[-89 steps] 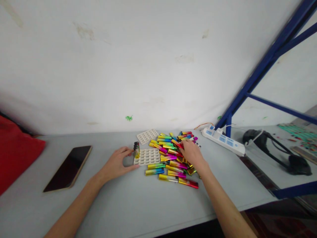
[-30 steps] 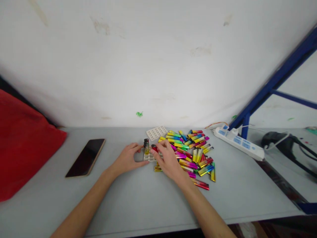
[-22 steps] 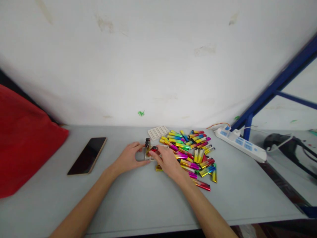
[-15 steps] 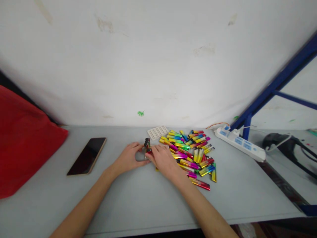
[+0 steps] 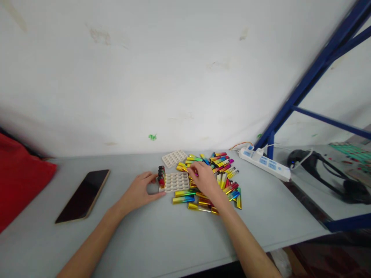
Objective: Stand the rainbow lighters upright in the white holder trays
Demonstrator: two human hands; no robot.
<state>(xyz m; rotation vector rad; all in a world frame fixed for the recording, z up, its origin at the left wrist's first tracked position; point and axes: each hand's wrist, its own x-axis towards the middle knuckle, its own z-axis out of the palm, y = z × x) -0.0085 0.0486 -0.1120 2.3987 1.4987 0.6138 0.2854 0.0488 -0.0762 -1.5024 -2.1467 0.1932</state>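
Observation:
A white tray [image 5: 177, 183] with rows of small holes lies on the table, with several lighters [image 5: 161, 177] standing upright along its left end. My left hand [image 5: 138, 192] curves around that end, thumb at the near corner and fingertips by the upright lighters, steadying the tray. Right of the tray spreads a heap of shiny, many-coloured lighters [image 5: 223, 180]. Over the heap's left part is my right hand [image 5: 204, 179], its fingers pinched at a lighter with a magenta part [image 5: 196, 173]. My hand covers most of that lighter.
A second white tray [image 5: 174, 158] lies behind the first, near the wall. On the left are a phone [image 5: 82, 197] and a red cloth [image 5: 23, 173]. To the right sit a white power strip [image 5: 265, 164], a blue metal frame [image 5: 290, 102] and a black strapped device [image 5: 327, 173].
My right hand has moved from the upright lighters to the heap on the right, uncovering the near tray's holes. My left hand stays at the tray's left end. The view has shifted rightward.

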